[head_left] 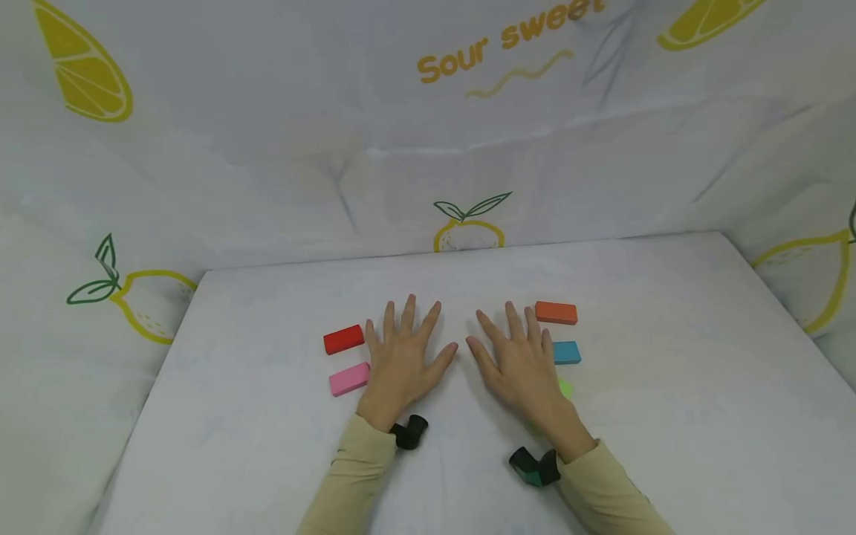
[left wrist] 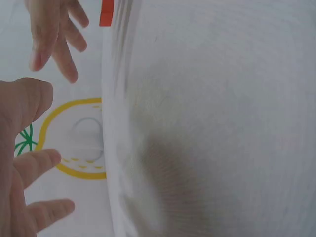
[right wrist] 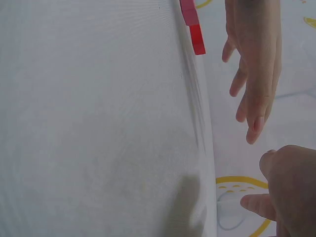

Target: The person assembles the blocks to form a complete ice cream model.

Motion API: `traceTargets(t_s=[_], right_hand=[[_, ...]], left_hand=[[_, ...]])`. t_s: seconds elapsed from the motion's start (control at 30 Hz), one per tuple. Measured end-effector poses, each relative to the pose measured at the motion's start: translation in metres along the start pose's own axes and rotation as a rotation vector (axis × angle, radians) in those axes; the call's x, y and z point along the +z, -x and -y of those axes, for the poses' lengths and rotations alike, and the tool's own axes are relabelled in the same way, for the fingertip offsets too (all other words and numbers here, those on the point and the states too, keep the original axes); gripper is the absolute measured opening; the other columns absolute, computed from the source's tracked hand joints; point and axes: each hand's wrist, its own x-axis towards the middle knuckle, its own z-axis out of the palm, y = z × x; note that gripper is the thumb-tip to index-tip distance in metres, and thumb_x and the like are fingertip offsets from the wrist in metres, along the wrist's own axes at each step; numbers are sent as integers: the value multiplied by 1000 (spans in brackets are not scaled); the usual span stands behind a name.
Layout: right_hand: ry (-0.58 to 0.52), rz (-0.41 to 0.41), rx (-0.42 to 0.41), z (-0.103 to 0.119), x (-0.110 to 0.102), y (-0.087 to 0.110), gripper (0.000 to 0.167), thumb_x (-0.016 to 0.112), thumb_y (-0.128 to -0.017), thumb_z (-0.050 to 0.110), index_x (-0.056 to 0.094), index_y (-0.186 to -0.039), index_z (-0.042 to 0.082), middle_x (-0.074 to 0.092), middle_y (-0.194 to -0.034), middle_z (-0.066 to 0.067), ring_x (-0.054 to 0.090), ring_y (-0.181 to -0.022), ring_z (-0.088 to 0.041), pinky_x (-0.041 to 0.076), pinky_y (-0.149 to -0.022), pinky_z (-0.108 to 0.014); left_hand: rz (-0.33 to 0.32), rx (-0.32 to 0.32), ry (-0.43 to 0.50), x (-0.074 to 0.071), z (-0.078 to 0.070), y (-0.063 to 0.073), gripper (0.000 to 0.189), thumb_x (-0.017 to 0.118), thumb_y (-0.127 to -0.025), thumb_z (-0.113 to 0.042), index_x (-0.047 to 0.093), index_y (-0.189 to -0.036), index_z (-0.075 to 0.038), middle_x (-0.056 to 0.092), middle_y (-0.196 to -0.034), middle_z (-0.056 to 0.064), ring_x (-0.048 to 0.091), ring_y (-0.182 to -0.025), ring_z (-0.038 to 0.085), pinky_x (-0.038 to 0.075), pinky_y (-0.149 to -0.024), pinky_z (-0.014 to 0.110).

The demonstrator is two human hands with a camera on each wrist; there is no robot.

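My left hand (head_left: 401,364) hovers over the white table with its fingers spread, holding nothing. Close to its left lie a red block (head_left: 344,339) and, nearer to me, a pink block (head_left: 349,379). My right hand (head_left: 523,365) is spread in the same way, thumb toward the left thumb, with nothing in it. Beyond its fingertips on the right lies an orange block (head_left: 556,313). A blue block (head_left: 567,353) peeks out beside its little finger, and a light green block (head_left: 565,388) is mostly hidden under the hand. The right wrist view also catches the red block (right wrist: 197,39).
A white cloth printed with lemons (head_left: 468,236) hangs behind and beside the white table (head_left: 669,386). Black wrist-worn devices (head_left: 411,432) show at both cuffs. The table's far edge runs just below the printed lemon at the back.
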Motion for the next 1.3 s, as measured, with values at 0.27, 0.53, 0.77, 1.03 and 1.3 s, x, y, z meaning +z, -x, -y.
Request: traceTargets(t_s=[0.27,0.53,0.77,1.03,1.3], right_hand=[[-30,-67,0,-1,-1,6,53,53,-103,46,58,-145,15,43,-156,-30,30,-149,-55,30,-112,-76],[-44,-195,-37,0,0,16,45,62,-99,39,68,-132,8,62,-130,-27,51,-127,-48,43,-104,-63],[-57,-224,-38,-2,-1,20,44,64,-97,40,70,-129,10,65,-126,-25,54,-121,-48,45,-97,-62],[-58,-229,-38,-2,-4,22,44,65,-97,40,70,-129,10,65,-126,-24,55,-120,-48,46,-95,-63],[-33,-291,-62,-4,-9,28,45,69,-94,38,71,-126,7,67,-118,-24,59,-110,-46,50,-83,-57]], left_hand=[[-49,44,114,-3,13,-2,57,64,-96,-44,56,-147,-21,46,-158,17,38,-147,49,31,-111,74],[-97,14,250,-10,37,3,47,70,-93,-35,65,-138,-20,49,-156,14,38,-148,44,32,-113,69],[-149,26,294,-17,61,4,47,73,-92,-32,67,-135,-16,51,-153,18,41,-144,47,32,-112,70],[-132,-45,347,-25,82,7,52,75,-91,-32,64,-139,-14,48,-155,17,38,-146,44,29,-111,73],[-42,-144,366,-31,103,12,56,72,-92,-31,58,-145,-16,43,-159,16,35,-147,46,26,-110,75]])
